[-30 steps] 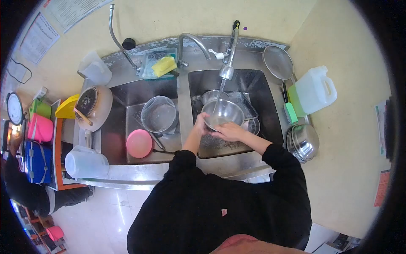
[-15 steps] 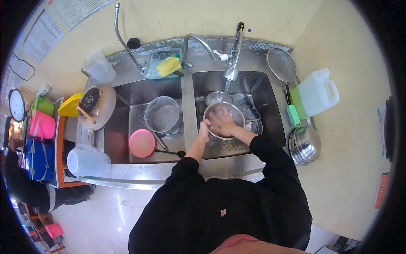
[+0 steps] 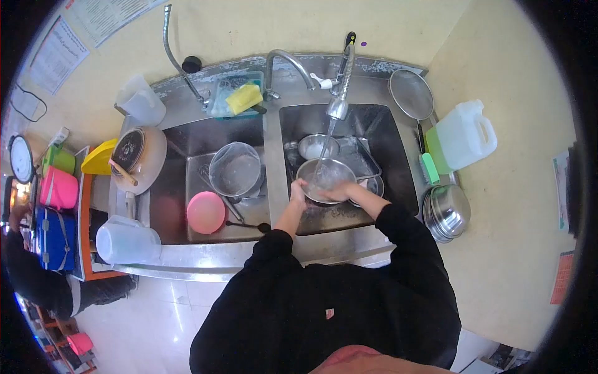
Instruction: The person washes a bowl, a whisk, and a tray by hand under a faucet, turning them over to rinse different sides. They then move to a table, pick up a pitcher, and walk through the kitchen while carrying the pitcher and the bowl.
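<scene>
Head view shows a round metal bowl (image 3: 324, 174) over the near half of the sink's right basin (image 3: 398, 198), left of that basin's centre. The left hand (image 3: 298, 192) is clamped on the bowl's left rim. The right hand (image 3: 339, 192) reaches over the near right side of the bowl; it is blurred, so whether its fingers are together or apart cannot be told. Water (image 3: 327, 140) runs into the bowl from a spray faucet (image 3: 337, 108). Just beyond lie a smaller metal bowl (image 3: 319, 147) and a rectangular tray (image 3: 367, 159).

In the left basin (image 3: 169, 212), a clear round container (image 3: 235, 168) sits towards the right edge, a pink bowl (image 3: 206, 212) near the front edge and a black spoon (image 3: 249, 225) beside it. A yellow sponge (image 3: 244, 98) rests on a plastic tub (image 3: 219, 103) at the back ledge. Along the right edge are a round strainer (image 3: 411, 93), a green brush (image 3: 428, 168), a jug with green liquid (image 3: 464, 137) and stacked metal bowls (image 3: 450, 210). A translucent pitcher (image 3: 128, 241) stands at the front left corner.
</scene>
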Available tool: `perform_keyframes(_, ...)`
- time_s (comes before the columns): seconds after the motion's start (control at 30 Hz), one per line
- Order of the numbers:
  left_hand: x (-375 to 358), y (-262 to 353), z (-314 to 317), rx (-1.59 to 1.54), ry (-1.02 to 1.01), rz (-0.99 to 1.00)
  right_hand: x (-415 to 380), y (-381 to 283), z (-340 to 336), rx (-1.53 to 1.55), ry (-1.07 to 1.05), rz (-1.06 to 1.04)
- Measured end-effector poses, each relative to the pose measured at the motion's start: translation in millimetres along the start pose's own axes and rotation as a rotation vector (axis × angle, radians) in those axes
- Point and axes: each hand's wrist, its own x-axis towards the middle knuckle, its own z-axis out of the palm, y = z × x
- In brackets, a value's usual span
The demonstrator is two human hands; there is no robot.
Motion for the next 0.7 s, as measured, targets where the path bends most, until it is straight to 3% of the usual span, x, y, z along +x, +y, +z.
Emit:
perform_keyframes(0.07, 20, -7, -10, -0.043, -0.037, 0.027, -22, -36, -20, 0.388, -0.214, 0.028)
perform_keyframes(0.17, -18, 21, 6, -0.186, -0.123, -0.201, -20, -14, -14, 0.319, 0.046, -0.25)
perform_keyframes(0.2, -9, 20, 8, -0.243, 0.003, -0.278, -5, 3, 1, 0.393, 0.395, -0.289)
perform_keyframes(0.3, 11, 7, -1, -0.099, -0.294, -0.075, 4, 25, -15, 1.16, 0.63, 0.004)
perform_keyframes(0.37, 0, 12, 2, -0.183, -0.189, -0.057, 12, 45, -8, 1.57, 0.662, 0.334)
perform_keyframes(0.43, 12, 12, 2, -0.207, -0.272, 0.191, 12, 50, -4, 1.848, 0.582, 0.464)
perform_keyframes(0.47, 15, 11, -2, -0.328, -0.358, 0.179, 18, 52, 3, 1.877, 0.622, 0.469)
perform_keyframes(0.5, 16, 11, -1, -0.328, -0.257, 0.206, 22, 54, 10, 1.905, 0.662, 0.473)
perform_keyframes(0.57, 23, 13, 7, -0.331, -0.063, 0.268, 52, 66, 42, 1.72, 0.907, 0.348)
perform_keyframes(0.6, 30, 12, 10, -0.389, 0.05, 0.318, 45, 38, 37, 1.03, 1.077, 0.366)
perform_keyframes(0.63, 31, 13, 17, -0.211, 0.182, 0.425, 30, 2, 22, 0.585, 1.202, 0.218)
perform_keyframes(0.7, 22, 8, 31, 0.165, 0.446, 0.608, 13, -51, -9, 0.049, 1.261, 0.145)
